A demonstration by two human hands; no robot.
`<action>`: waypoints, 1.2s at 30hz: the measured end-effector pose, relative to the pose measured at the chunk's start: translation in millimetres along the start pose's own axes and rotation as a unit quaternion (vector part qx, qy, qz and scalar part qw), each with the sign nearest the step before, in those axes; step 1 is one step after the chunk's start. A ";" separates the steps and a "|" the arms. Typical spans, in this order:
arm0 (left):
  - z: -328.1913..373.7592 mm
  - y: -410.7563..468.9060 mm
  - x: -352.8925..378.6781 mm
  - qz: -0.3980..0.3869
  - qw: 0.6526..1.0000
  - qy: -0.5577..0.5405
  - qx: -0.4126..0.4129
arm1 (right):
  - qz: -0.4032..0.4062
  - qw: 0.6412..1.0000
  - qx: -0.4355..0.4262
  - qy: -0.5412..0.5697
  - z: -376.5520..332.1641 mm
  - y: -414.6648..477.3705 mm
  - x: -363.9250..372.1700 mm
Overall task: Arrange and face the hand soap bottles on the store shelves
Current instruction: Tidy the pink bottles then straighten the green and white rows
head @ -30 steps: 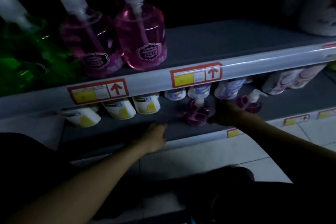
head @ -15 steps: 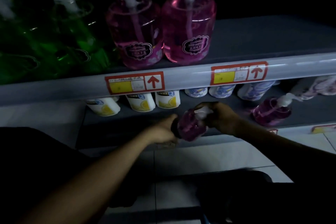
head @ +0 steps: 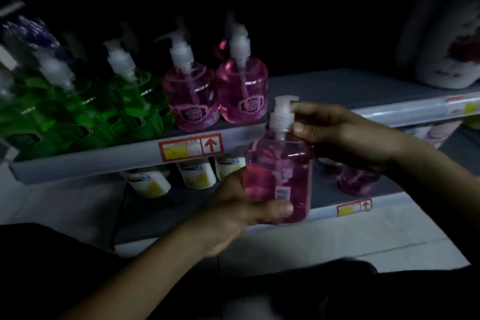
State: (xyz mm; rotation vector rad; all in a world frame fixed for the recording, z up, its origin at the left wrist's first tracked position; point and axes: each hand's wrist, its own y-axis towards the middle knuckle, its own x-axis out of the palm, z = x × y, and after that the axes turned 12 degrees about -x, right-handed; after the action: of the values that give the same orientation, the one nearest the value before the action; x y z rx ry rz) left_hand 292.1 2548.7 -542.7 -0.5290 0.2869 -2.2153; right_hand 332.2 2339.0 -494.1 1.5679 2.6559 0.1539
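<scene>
A pink hand soap bottle (head: 279, 171) with a white pump is held upright in front of the upper shelf edge (head: 104, 156), its back label toward me. My left hand (head: 233, 210) cups its base and lower side. My right hand (head: 342, 132) grips the pump neck and shoulder. Two pink pump bottles (head: 192, 93) (head: 242, 91) stand on the upper shelf, labels forward, with several green pump bottles (head: 124, 101) to their left. Another pink bottle (head: 357, 180) lies on the lower shelf behind my right wrist.
White tubs with yellow labels (head: 148, 183) line the lower shelf. The upper shelf right of the pink bottles is bare grey surface (head: 337, 88). A large white container (head: 446, 60) stands at far right. Price tags (head: 191, 147) mark the shelf edges. The floor is white tile.
Both hands lifted the pink bottle from the lower shelf up to the level of the upper shelf edge and turned it upright. The view tilted upward.
</scene>
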 end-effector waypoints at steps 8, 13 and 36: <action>23.0 25.7 39.2 0.380 0.895 0.170 0.159 | 0.049 0.990 0.046 -0.125 -45.3 12.5 3.8; 47.7 30.0 26.6 0.110 0.975 -0.173 0.079 | 0.008 0.996 0.024 -0.089 -60.4 14.5 -25.9; 101.2 59.7 -10.9 0.514 0.639 0.536 0.202 | 0.243 0.912 -0.105 -0.314 -21.8 93.3 -81.2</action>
State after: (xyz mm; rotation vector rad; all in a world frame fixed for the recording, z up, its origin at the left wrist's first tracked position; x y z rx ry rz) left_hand 385.6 2516.3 -478.3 1.0687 0.4983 -1.0856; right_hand 450.5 2311.4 -462.3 1.7852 1.6875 -0.0460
